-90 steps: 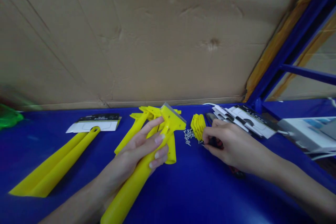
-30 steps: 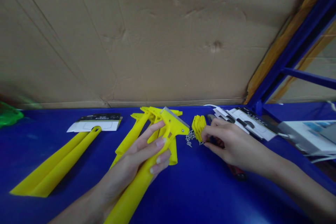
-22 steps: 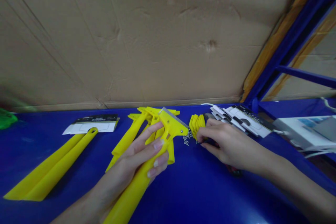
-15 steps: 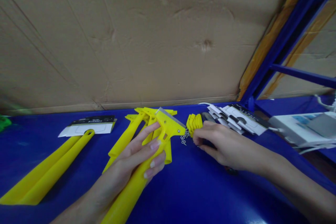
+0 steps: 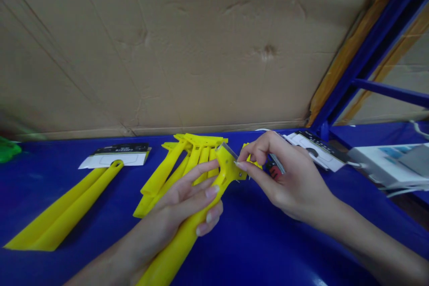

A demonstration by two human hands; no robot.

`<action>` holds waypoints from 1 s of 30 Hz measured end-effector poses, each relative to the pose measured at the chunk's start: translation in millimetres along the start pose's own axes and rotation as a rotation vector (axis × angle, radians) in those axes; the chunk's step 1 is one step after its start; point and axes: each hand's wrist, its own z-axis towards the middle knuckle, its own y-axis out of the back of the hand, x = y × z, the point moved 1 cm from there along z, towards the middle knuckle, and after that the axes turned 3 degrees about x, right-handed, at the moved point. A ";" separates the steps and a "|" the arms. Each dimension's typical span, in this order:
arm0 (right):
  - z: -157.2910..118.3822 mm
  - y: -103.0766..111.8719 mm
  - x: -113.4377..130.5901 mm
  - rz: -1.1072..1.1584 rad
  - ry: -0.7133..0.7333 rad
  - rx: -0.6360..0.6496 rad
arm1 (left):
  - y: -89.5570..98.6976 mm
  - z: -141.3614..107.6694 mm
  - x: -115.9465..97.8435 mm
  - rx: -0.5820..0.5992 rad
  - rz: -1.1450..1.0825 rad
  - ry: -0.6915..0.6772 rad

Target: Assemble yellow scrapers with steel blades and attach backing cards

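Well, my left hand (image 5: 176, 203) is curled firmly round the handle of a yellow plastic scraper (image 5: 228, 172), holding it up just over the table (image 5: 288, 250), while my right hand (image 5: 284, 178) pinches thumb and forefinger together at the scraper's head, on something too small for me to make out. That's the risky spot: my fingertips sit right beside the metal blade (image 5: 228, 151), so if the handle rolled in my left grip, the edge could nick me. Too light a pinch could also drop the tiny piece, and it might vanish among the row of yellow scrapers (image 5: 197, 161) or by the stacked white cards (image 5: 315, 152) — hard to find again.
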 end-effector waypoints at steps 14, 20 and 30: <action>3.2 -1.3 -5.4 0.196 -0.057 0.042 | -5.7 -4.3 -3.2 0.081 0.024 0.055; 4.1 2.5 -11.8 0.255 -0.119 0.067 | -7.8 -6.5 -5.1 0.093 0.031 0.092; 4.9 4.7 -6.5 0.223 -0.130 0.071 | -4.8 -4.8 -4.0 0.078 0.003 0.141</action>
